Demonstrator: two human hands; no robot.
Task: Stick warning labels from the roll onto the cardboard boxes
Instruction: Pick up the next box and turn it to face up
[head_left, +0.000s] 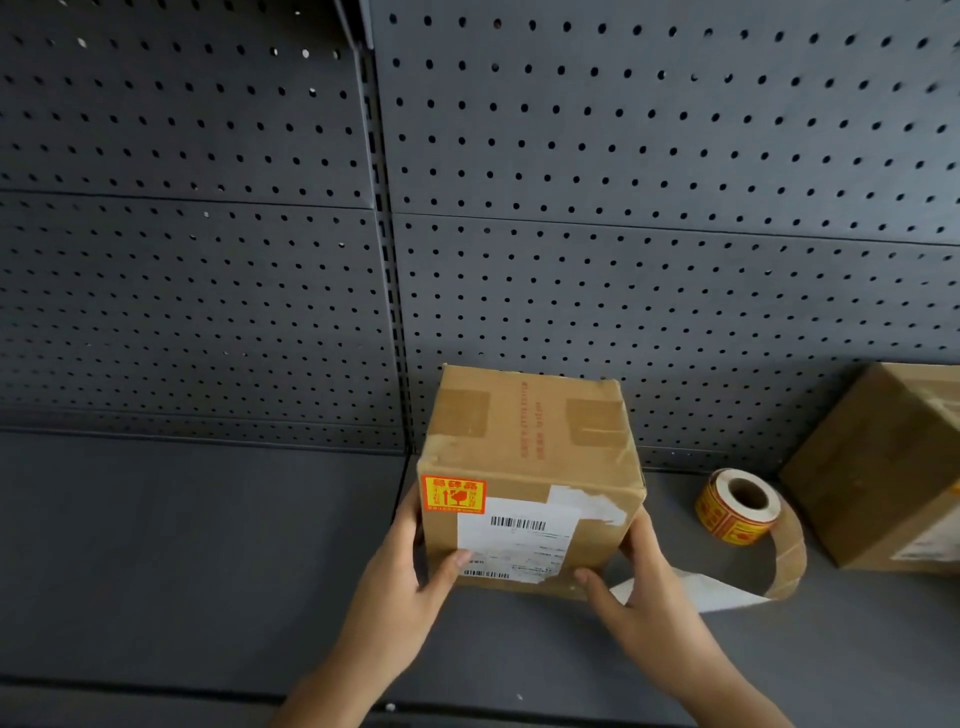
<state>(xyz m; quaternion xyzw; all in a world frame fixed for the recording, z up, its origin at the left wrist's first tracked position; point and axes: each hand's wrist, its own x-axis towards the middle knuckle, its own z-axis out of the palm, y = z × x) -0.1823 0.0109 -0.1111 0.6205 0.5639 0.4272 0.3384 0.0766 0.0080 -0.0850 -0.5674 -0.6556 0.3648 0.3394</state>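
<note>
A cardboard box (524, 441) stands near the middle of a dark grey shelf (182, 545), close to the perforated back panel (623, 208), with one face turned toward the camera; whether its base rests fully on the shelf or is lifted a little cannot be told; the left hand (400, 577) holds the box's left side, its grip clamped on the box with the thumb (452, 566) curled onto the front face at the lower left edge of a white shipping label (519, 535); the right hand (644, 587) holds the lower right corner, its grip likewise closed round the box, thumb (592, 582) lying along the bottom edge of the front; an orange-red warning label (453, 494) is stuck in the upper left corner of that front face, just above and touching the shipping label; strips of brown tape cross the top of the box; to the right, apart from the box, the roll of labels (737, 512) lies on the shelf, and a loose strip of backing paper (784, 561) curls from it and trails behind the right hand; a second cardboard box (878, 467) sits at the far right, just beside the roll, partly cut off by the frame edge.
</note>
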